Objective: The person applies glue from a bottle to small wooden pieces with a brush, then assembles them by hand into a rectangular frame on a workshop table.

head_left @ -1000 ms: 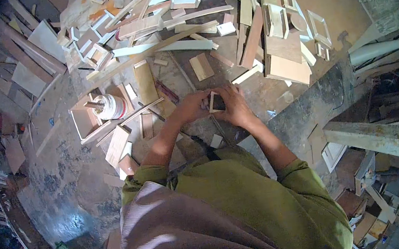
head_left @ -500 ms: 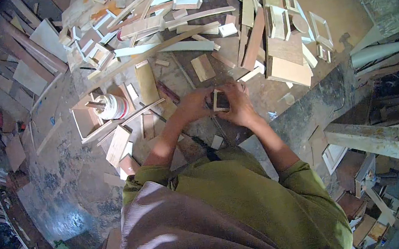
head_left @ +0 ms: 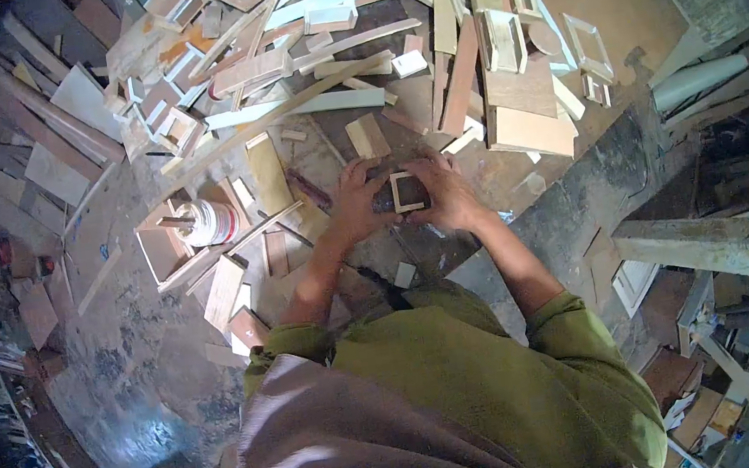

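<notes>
A small square wooden frame [head_left: 396, 194] with a dark opening lies between my hands, near the middle of the view. My right hand [head_left: 444, 193] curves around its right side, fingers bent against the wood. On the other side, my left hand [head_left: 357, 206] has its thumb and fingers spread apart, with a dark gap between the palm and the frame. A flat light wood block [head_left: 367, 136] lies just beyond my left fingertips.
An open wooden box [head_left: 162, 252] at the left holds a white tub [head_left: 210, 223] with a stick in it. Strips and boards, among them a long pale strip [head_left: 321, 103], pile up beyond my hands. A thick beam [head_left: 713, 250] juts in at the right.
My left hand has moved left, away from the frame, and its fingers have spread. My right hand remains at the frame. The view has shifted slightly.
</notes>
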Available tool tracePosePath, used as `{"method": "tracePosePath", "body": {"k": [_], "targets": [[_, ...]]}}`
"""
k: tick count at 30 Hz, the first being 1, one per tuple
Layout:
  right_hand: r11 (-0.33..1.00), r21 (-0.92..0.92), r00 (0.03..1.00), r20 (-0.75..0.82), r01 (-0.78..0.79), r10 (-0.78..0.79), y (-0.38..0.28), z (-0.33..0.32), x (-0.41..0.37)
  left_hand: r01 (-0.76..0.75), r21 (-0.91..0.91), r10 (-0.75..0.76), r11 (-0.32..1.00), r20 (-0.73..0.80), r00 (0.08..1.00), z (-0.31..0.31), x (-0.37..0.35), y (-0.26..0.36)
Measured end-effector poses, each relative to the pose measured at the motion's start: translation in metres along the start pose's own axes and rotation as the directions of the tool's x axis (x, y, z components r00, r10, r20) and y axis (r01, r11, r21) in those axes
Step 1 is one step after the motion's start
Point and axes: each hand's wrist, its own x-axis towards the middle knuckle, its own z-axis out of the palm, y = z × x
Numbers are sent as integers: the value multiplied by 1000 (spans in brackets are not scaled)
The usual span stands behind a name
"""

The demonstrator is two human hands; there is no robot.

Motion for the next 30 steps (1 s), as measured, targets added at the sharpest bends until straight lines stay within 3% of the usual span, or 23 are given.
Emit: {"method": "tracePosePath", "body": {"k": [7,22,30], "targets": [[996,-55,996,50,75,-73,-1,-7,7,9,-71,-11,997,-37,999,2,1,3],[995,-28,991,-96,95,-97,-4,6,4,14,-67,-20,998,-86,996,-1,0,6],[993,-79,995,-52,86,-90,-1,6,4,-39,-11,37,999,-132,991,7,-1,-3]]}}
